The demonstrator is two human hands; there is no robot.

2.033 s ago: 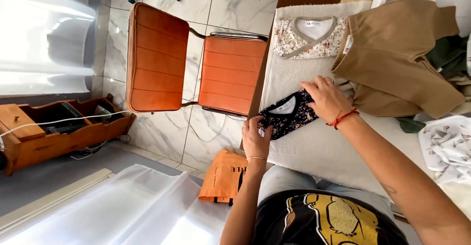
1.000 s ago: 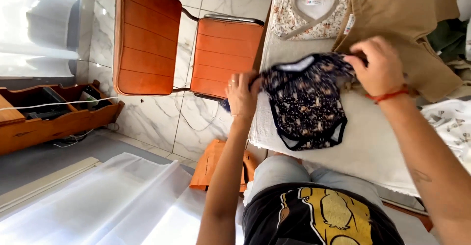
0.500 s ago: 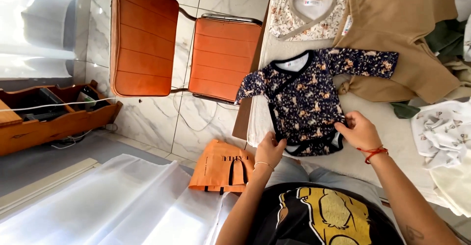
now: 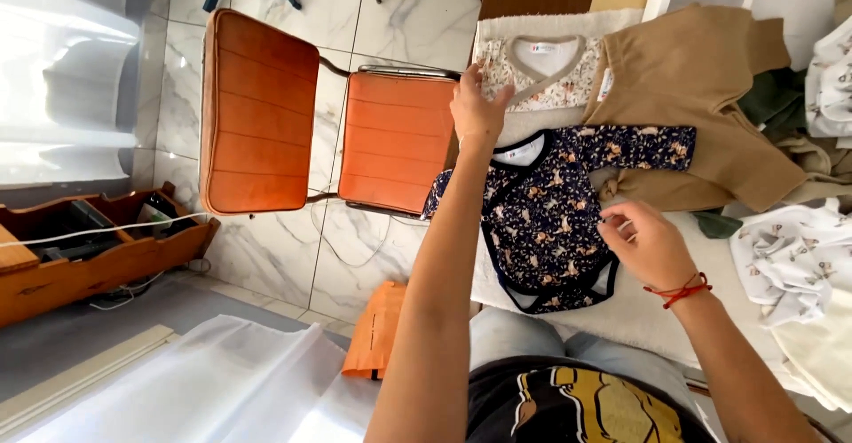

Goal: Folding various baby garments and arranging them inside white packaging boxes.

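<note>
A dark navy baby bodysuit (image 4: pixel 550 221) with a small animal print lies spread flat on a white towel-covered table (image 4: pixel 639 319). My left hand (image 4: pixel 479 106) reaches above its collar, fingers apart, touching the towel near a folded cream floral garment (image 4: pixel 541 66). Over the bodysuit's right side, my right hand (image 4: pixel 648 243), with a red string at the wrist, hovers with its fingers loosely curled and holds nothing. One sleeve of the bodysuit stretches right toward a tan sweater (image 4: pixel 701 97).
An orange padded chair (image 4: pixel 328 132) stands left of the table on the marble floor. A wooden tray (image 4: pixel 80 257) sits at far left. White printed clothes (image 4: pixel 790 257) lie at the right edge, and an orange paper bag (image 4: pixel 377 332) sits below the table.
My left hand went from the bodysuit's bottom hem up to the collar area. My right hand let go of the hem and lifted slightly. The bodysuit now lies flat.
</note>
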